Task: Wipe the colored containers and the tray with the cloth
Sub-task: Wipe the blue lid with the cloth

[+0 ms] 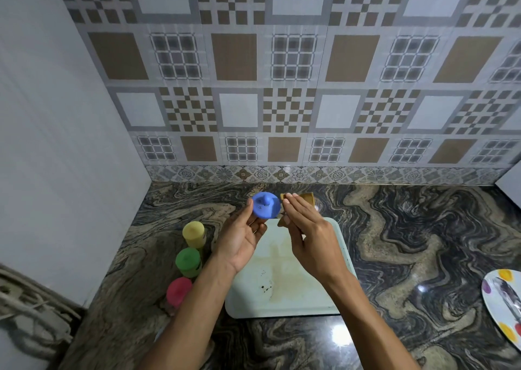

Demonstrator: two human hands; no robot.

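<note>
Cloth (307, 197) in right hand (310, 234) seemingly touches left hand (242, 237)'s blue container (266, 204).

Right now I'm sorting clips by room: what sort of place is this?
Most likely a home kitchen: a polished, marble-patterned countertop, patterned wall tiles behind it like a backsplash, and a colourful plate at the right edge.

**Occluded and cropped regions**

The right hand (310, 237) covers most of the folded brown cloth (308, 199) it holds. Both forearms hide parts of the pale rectangular tray (282, 302). The right frame edge crops the colour-spotted white plate (500, 299). The base of the pink-lidded container (179, 290) is blurred.
</note>
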